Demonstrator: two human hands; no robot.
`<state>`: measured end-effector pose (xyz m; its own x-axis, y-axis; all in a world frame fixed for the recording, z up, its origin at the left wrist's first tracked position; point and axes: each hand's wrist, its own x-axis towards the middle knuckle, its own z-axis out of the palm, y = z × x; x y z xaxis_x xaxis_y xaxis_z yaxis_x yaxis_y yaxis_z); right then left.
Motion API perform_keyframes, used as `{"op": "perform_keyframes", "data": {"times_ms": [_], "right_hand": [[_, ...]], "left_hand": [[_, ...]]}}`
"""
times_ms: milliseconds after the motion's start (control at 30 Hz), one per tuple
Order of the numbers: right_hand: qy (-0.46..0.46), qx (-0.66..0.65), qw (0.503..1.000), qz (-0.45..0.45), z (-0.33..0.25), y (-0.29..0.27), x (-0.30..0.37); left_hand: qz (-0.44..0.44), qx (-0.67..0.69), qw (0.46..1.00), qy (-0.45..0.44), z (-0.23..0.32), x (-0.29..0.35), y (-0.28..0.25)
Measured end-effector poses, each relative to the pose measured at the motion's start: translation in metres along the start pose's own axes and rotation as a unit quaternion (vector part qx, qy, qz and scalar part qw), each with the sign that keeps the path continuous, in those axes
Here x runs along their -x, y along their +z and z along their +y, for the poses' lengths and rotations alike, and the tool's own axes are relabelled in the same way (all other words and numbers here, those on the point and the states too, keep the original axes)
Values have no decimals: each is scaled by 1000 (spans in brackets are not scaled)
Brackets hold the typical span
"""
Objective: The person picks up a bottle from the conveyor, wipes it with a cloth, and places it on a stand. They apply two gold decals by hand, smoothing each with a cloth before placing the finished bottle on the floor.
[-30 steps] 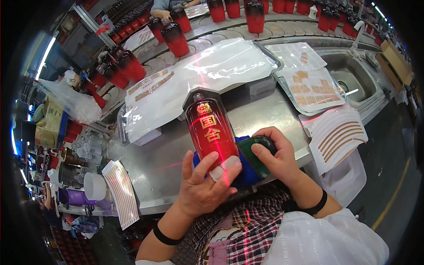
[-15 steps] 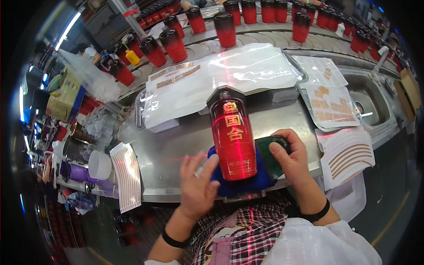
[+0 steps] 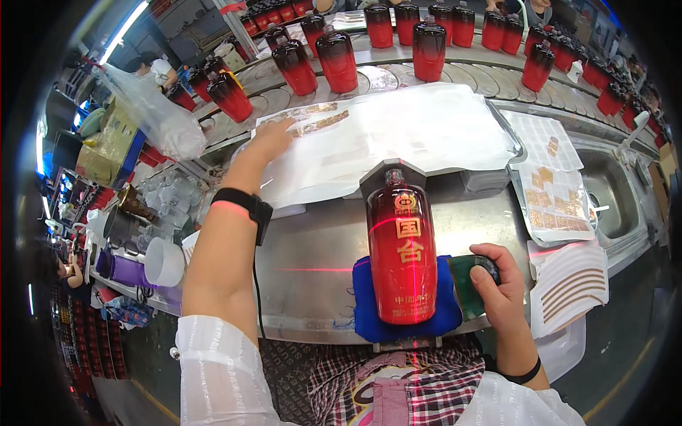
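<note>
A red bottle (image 3: 402, 277) with a black shoulder and gold characters lies on a blue cloth (image 3: 366, 312), its neck toward an angled metal rest (image 3: 380, 172). Beside it, my right hand (image 3: 499, 287) is wrapped round the dark handle of a green scraper (image 3: 465, 287), whose flat blade reaches close to the bottle's right side. My left hand (image 3: 271, 140) stretches far forward over a white sheet (image 3: 398, 135), fingers extended at the left end of the gold decal strips (image 3: 320, 126). Whether the fingertips touch a strip I cannot tell. Thin red light lines cross the bottle.
Red and black bottles (image 3: 430, 53) stand along a curved conveyor (image 3: 376, 74) beyond the sheet. To the right are small gold decals (image 3: 550, 195), a sheet of curved strips (image 3: 572, 287) and a sink (image 3: 604, 192). A white tub (image 3: 165, 261) stands at the left.
My left hand has left the bottle's side and reached forward to the gold strips. My right hand still holds the scraper beside the bottle. The whole view has shifted somewhat.
</note>
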<state>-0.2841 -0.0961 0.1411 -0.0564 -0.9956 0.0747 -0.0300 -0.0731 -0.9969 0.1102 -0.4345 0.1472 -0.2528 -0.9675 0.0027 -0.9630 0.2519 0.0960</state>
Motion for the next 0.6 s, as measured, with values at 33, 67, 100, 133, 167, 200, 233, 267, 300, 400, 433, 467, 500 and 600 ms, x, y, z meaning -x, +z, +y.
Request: {"op": "perform_keyframes", "data": {"times_ms": [33,67,100,133,167,200,233,267,300,400,433,467,500,600], "right_hand": [[4,5,1000,6,0,-2,-3],[2,16,1000,13,-2,-4,-4],[0,27,999,19,-3,-6,-6],[3,28,999,22,-2,-7,-8],[-3,23,999,21,-2,-7,-10],[-8,18,1000,21,-2,-8,-11],[-7,18,1000,20,-2,-7,-12],[-14,23,999,19,-4,-6,-14],[-21,28,999,18,-6,-6,-15],[-63,95,993,15,-14,-9,-18],[-63,96,993,18,-17,-10,-19],[-71,86,993,27,-21,-11,-19],[-80,76,993,35,-25,-13,-19],[-106,25,994,21,-34,-14,-22]], "left_hand": [[-4,5,1000,6,9,-10,7],[16,-30,999,-11,24,-19,12],[38,-65,997,-30,36,-23,14],[65,-42,997,-28,42,-25,14],[63,-41,997,-25,46,-27,11],[49,-37,998,-35,51,-28,8],[36,-35,998,-47,51,-28,6],[35,-35,998,-48,49,-27,8],[80,-59,995,-19,48,-24,10],[90,-85,992,26,41,-23,7],[57,-86,994,41,38,-24,5],[58,-86,994,44,35,-25,2],[12,39,999,27,31,-25,-2],[-37,259,964,48,24,-14,-15]]}}
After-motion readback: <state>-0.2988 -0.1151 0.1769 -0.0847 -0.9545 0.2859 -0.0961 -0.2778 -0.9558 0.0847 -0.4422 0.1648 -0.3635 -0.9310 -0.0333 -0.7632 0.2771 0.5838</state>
